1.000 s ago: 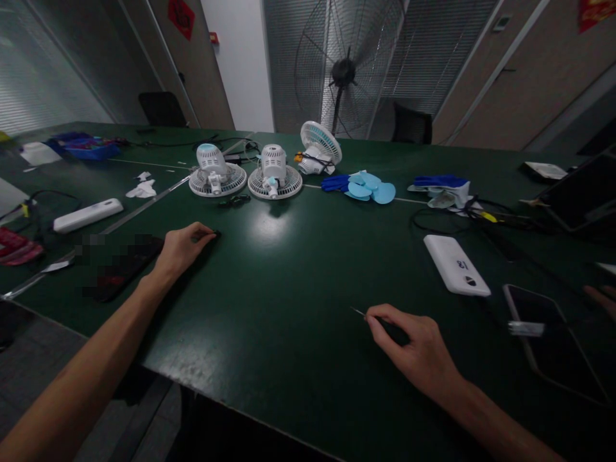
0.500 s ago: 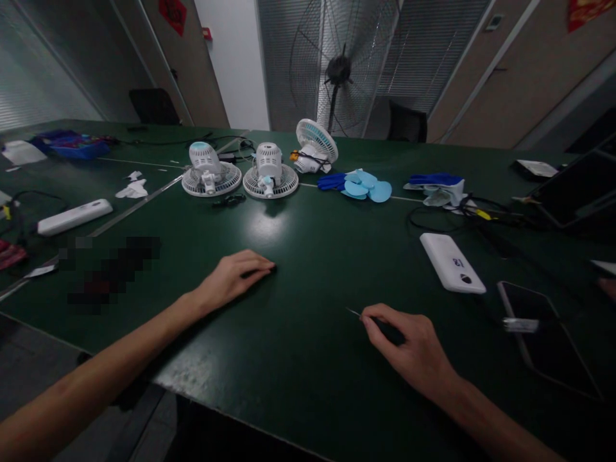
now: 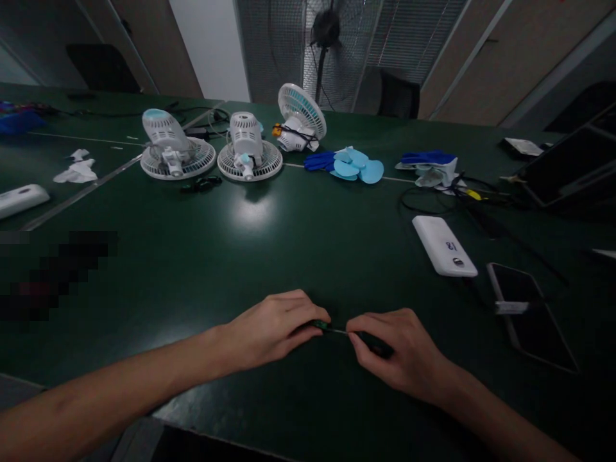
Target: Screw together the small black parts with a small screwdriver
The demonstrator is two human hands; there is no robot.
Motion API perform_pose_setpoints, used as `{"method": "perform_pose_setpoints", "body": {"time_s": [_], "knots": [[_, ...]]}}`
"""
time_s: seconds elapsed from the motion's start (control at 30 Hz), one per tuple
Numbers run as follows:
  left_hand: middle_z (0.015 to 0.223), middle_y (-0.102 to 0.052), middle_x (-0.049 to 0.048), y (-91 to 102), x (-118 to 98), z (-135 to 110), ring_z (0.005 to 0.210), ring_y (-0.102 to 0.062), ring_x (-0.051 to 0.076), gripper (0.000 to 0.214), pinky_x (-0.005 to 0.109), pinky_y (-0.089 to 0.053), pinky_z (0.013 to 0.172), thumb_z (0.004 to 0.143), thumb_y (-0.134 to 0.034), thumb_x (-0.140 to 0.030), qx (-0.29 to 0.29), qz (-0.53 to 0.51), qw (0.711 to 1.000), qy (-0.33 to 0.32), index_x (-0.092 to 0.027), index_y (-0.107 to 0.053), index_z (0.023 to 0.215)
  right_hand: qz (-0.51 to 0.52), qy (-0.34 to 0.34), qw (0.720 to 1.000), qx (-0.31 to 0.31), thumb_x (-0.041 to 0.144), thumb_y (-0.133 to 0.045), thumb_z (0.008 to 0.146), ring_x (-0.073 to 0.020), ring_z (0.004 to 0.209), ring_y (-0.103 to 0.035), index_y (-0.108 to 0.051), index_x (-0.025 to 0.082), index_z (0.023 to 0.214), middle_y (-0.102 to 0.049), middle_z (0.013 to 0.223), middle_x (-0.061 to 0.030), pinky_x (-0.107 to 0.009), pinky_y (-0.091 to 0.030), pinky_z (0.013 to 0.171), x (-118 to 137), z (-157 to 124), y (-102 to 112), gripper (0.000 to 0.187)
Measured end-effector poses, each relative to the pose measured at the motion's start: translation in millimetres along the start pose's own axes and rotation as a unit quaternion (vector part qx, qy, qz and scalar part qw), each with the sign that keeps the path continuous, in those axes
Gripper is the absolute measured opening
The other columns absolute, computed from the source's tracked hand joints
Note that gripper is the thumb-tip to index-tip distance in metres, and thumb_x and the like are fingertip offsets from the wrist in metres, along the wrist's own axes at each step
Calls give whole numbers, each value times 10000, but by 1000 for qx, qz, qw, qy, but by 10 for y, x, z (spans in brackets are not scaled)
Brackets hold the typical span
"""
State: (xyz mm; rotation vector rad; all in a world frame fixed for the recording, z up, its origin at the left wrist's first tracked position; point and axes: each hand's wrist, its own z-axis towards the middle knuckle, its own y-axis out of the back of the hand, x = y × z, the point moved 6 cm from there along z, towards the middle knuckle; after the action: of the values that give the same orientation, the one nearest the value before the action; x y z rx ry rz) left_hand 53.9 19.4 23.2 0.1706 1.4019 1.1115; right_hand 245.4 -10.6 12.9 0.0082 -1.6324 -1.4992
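I see the dark-handled screwdriver (image 3: 376, 345), its thin shaft (image 3: 339, 332) pointing left at the small green piece (image 3: 321, 325), both toward the counter's (image 3: 289, 250) near edge.

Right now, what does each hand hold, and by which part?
The right hand holds a thin-shafted tool by its dark handle. The left hand pinches a small green piece; exactly where is hidden.

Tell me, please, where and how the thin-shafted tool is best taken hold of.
Probably best to grip the tool by its dark handle, coming from the right, as the right hand does: the handle is thicker and lies on that side, while the slim metal shaft points left toward the small green piece in the left hand.
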Motion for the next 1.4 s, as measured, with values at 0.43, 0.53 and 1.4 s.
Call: {"method": "perform_pose_setpoints", "body": {"time_s": [0.43,0.53,1.4], "knots": [[1080,-675,65,-21,36,13,995,-652,167,254,289,-532,851,996,-608,-171,1,-58,998,39,-187,-547,1242,49,-13,998,-42,202,-562,997,-99,631,-645,-688,220,1043,-713,820,24,-239,-428,606,36,63,45,136],[1106,-698,46,-39,67,7,1037,-670,162,350,296,-534,901,968,-657,-156,-9,-86,995,51,-207,-514,1283,82,-28,994,-65,225,-561,1012,-102,656,-666,-689,226,1029,-721,829,29,-233,-449,620,52,80,78,130],[1203,-662,97,1262,1021,-979,1091,-627,257,318,430,-520,970,1019,-531,-412,-137,240,933,229,-222,-630,1254,46,9,998,-33,245,-539,1031,-124,694,-689,-690,214,1094,-745,880,0,-244,-503,623,53,6,15,167]]}}
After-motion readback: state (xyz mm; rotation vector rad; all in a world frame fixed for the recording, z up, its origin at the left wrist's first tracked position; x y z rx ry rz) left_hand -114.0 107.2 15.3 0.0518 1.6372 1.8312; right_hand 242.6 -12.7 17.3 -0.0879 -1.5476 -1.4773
